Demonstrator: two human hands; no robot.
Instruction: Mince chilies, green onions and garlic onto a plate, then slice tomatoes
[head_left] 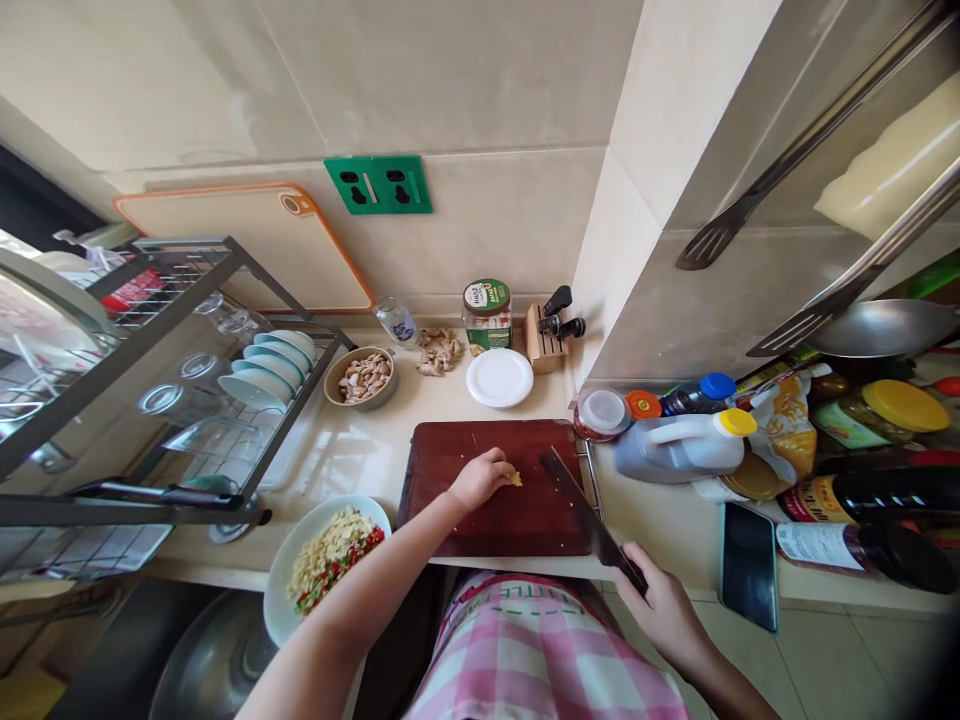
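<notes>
A dark red cutting board point(465, 450) lies on the counter in front of me. My left hand point(480, 478) rests on it, fingers curled on a small yellowish piece of food point(516, 479). My right hand point(664, 605) grips the handle of a large dark knife point(581, 505), whose blade angles over the board's right side, its tip just right of the food piece. A white plate point(281, 590) with chopped pale, red and green bits sits at the board's lower left.
Behind the board stand a bowl of garlic cloves point(364, 377), ginger pieces point(439, 352), a jar point(487, 313), a white lid point(499, 378) and a knife block point(549, 333). A dish rack point(172, 380) fills the left. Bottles point(686, 440) and a phone point(748, 565) crowd the right.
</notes>
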